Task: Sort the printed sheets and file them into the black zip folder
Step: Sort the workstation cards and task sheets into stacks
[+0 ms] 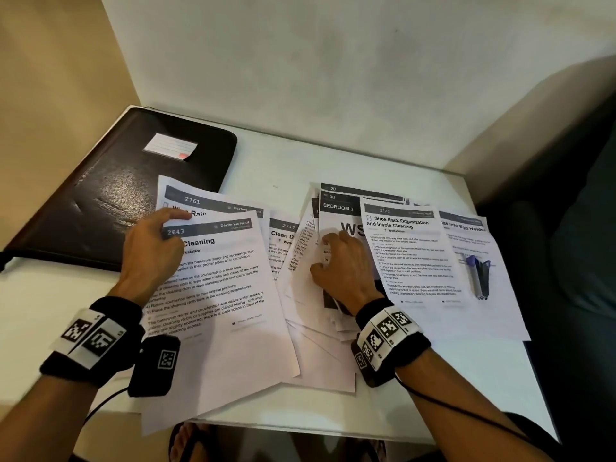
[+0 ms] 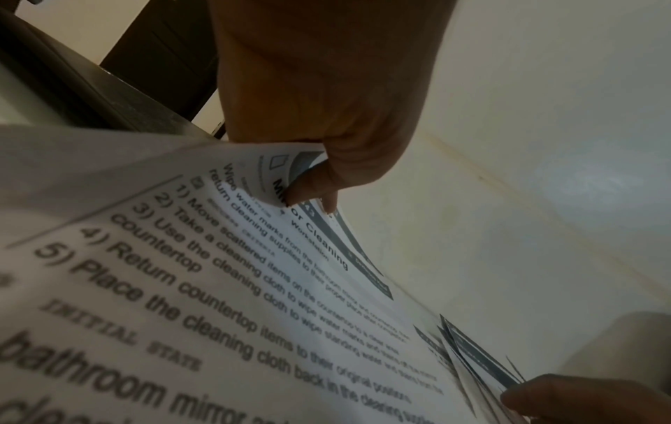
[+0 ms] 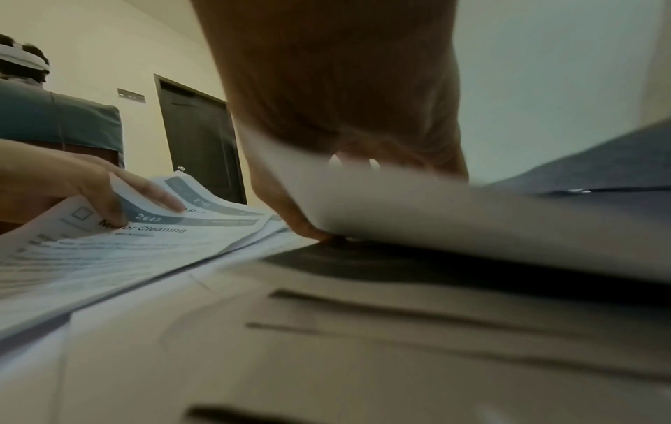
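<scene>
White tabletop (image 1: 286, 168), printed paper sheets (image 1: 410, 255) fanned mid-frame; closed black zip folder (image 1: 126, 181) upper left. Left hand (image 1: 150, 251) pinched sheet 2643's (image 1: 216, 281) top corner; right hand (image 1: 343, 268) curled under loose middle sheets. Light, floppy, slippery; probably best gripped by edges.

Printed sheets (image 1: 233, 295) lie fanned and overlapping across the near table. The black folder (image 1: 110, 195) lies flat, closed, far left.

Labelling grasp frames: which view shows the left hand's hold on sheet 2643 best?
Left wrist: thumb and fingers pinch the curled top corner of sheet 2643 close up. Head shows the left hand from above, its underside hidden. Right wrist shows the pinch sideways, farther off.
</scene>
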